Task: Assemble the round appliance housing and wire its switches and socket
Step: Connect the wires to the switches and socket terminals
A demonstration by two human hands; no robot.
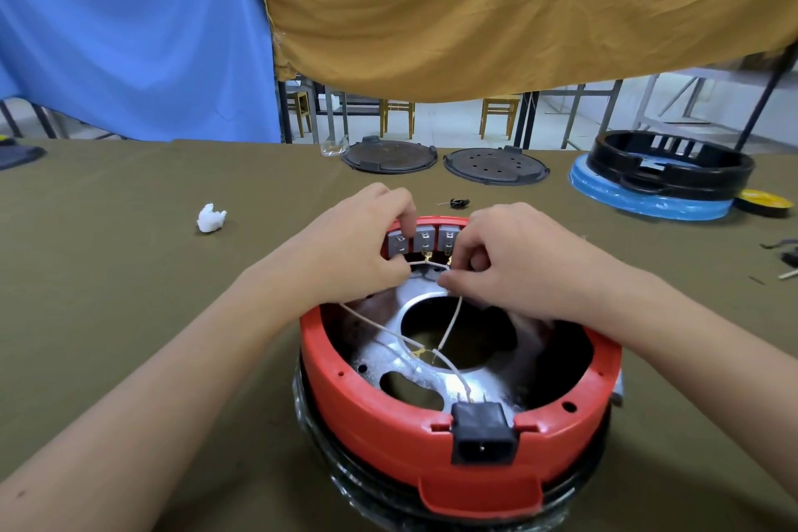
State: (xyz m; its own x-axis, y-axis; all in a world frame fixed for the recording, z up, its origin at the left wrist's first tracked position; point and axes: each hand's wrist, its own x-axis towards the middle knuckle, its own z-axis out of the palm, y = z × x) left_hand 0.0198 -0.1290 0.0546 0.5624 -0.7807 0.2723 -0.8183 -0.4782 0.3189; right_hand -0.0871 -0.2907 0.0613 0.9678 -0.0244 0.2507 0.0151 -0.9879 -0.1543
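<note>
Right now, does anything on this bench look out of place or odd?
A crumpled white wad lies alone on the olive cloth, left of the red housing. Small bits are scattered at the right edge. Nothing looks damaged.

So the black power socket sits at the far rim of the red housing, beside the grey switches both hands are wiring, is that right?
Not quite. In the head view the black power socket sits at the near rim of the red housing, opposite the grey switches that the left hand and right hand are wiring.
</note>
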